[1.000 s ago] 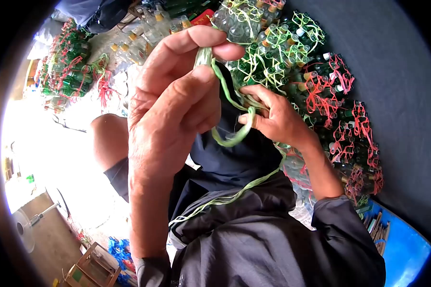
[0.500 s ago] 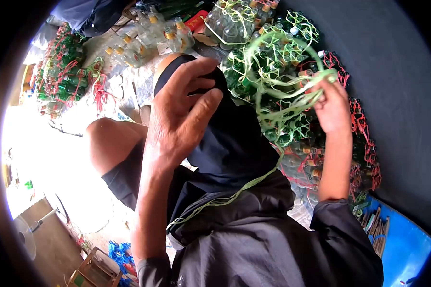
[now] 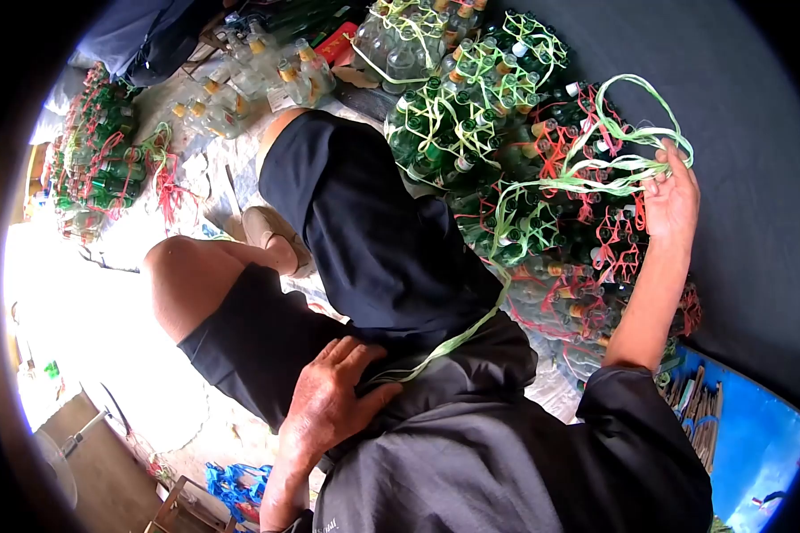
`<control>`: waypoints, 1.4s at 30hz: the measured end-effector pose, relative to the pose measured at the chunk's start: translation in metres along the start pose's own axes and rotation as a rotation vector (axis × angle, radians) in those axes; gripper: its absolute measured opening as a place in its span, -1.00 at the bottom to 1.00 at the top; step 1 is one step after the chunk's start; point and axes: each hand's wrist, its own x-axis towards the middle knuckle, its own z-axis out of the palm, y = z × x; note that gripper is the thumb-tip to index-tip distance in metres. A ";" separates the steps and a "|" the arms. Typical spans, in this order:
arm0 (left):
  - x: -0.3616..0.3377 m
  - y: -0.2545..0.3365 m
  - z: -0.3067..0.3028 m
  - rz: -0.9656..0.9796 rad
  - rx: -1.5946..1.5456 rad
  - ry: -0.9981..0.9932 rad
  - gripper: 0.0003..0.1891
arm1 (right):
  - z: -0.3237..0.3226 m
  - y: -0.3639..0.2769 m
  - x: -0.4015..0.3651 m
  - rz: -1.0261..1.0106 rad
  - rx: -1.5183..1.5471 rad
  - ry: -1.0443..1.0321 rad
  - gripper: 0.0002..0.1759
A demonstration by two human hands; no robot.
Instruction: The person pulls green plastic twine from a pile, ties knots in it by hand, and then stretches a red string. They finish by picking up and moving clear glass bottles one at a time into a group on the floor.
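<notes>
Raised at the right, my right hand (image 3: 671, 195) is closed around a looped bundle of light green plastic twine (image 3: 609, 174). From there the twine trails down across the tied bottles to the lap of the black shorts (image 3: 373, 240). My left hand (image 3: 333, 395) lies low on the lap, its thumb apart from the fingers. The lower stretch of twine runs into the gap between them; whether the fingertips touch it is hidden. Behind the loop stand green glass bottles (image 3: 431, 133) bound with green twine.
More bottles, tied with red twine (image 3: 618, 240), stand along the dark wall (image 3: 720, 133). Clear bottles with yellow caps (image 3: 218, 107) are on the floor ahead. A bound green stack (image 3: 107, 151) rises at the far left. A blue panel (image 3: 769, 444) with sticks is at lower right.
My right hand has moved outward to the right with the twine, and its loop has shifted toward the wall. My left hand has dropped from above the knee onto the lap.
</notes>
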 end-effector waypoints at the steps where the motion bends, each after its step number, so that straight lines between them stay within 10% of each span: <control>1: -0.003 -0.003 0.004 -0.026 0.000 -0.023 -0.63 | -0.001 0.000 -0.001 0.002 0.001 0.007 -0.77; 29: -0.020 0.002 -0.004 -0.272 -0.643 0.173 -0.93 | 0.107 -0.029 -0.061 0.002 0.159 -0.340 -0.72; 42: -0.055 0.034 -0.040 -0.033 -0.788 0.587 -0.75 | 0.166 0.027 -0.079 -0.087 0.004 -0.461 -0.80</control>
